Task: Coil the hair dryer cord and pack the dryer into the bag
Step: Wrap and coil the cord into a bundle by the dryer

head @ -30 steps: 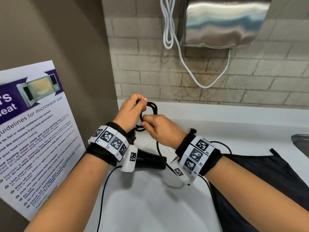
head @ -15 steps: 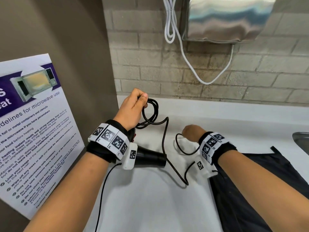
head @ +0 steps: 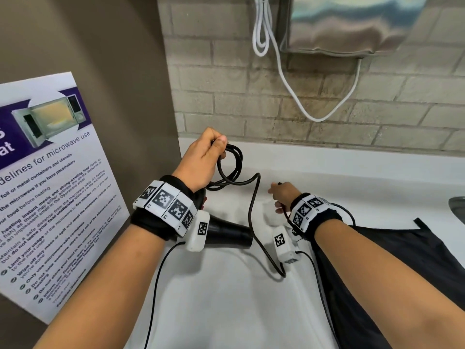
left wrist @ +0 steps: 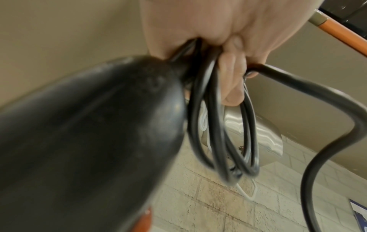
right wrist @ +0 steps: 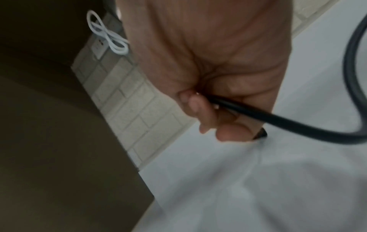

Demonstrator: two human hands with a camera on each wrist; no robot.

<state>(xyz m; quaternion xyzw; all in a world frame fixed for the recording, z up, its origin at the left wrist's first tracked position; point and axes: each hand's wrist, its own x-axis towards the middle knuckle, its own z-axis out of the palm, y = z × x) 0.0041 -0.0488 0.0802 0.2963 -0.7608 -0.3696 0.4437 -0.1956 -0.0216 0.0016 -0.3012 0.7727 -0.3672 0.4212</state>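
Observation:
My left hand [head: 206, 157] is raised above the white counter and grips several loops of the black dryer cord [head: 230, 165], seen bunched under its fingers [left wrist: 232, 78] in the left wrist view. The black hair dryer [head: 226, 234] hangs below that wrist, its body [left wrist: 89, 133] filling the left wrist view. From the coil the cord runs down and right in a slack bend [head: 254, 222] to my right hand [head: 283, 195], which holds it low over the counter; the right wrist view shows its fingers [right wrist: 198, 108] curled round the cord [right wrist: 278, 122]. The black bag [head: 392, 260] lies flat at right.
A laminated microwave notice [head: 50, 185] leans on the brown wall at left. On the brick wall behind hang a steel dispenser [head: 352, 23] and a looped white cable [head: 264, 34]. A metal sink rim [head: 458, 207] shows at the far right edge of the counter [head: 226, 311].
My right hand left the coil, swung right and down along the cord, and now holds it farther along near the counter. The left hand kept the loops and stayed in place.

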